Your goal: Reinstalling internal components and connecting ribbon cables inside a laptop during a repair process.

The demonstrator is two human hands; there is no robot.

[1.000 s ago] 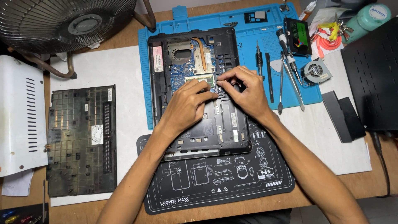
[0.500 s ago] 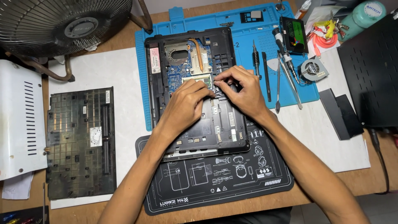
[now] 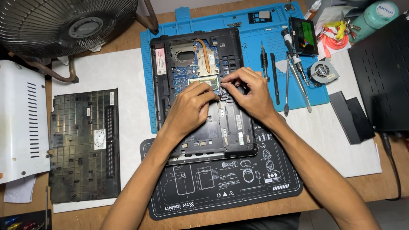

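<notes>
An opened black laptop base (image 3: 232, 136) lies bottom-up, its blue circuit board, copper heat pipe and fan recess (image 3: 186, 55) exposed. A green memory module (image 3: 203, 81) sits in its slot at the board's middle. My left hand (image 3: 189, 108) rests on the laptop with fingertips pressed at the module's lower edge. My right hand (image 3: 251, 91) reaches in from the right, its fingertips pinching at the module's right end. The fingers hide the slot clips.
A blue work mat (image 3: 255, 34) and a black printed mat (image 3: 221, 187) lie under the laptop. Screwdrivers, tweezers (image 3: 286, 91), a small cooling fan (image 3: 322, 71) and a green tester sit at right. The removed bottom cover (image 3: 83, 145) lies left, a desk fan (image 3: 68, 23) behind.
Both hands stay on the memory module; my fingertips have shifted slightly at its edges. The view has moved a little.
</notes>
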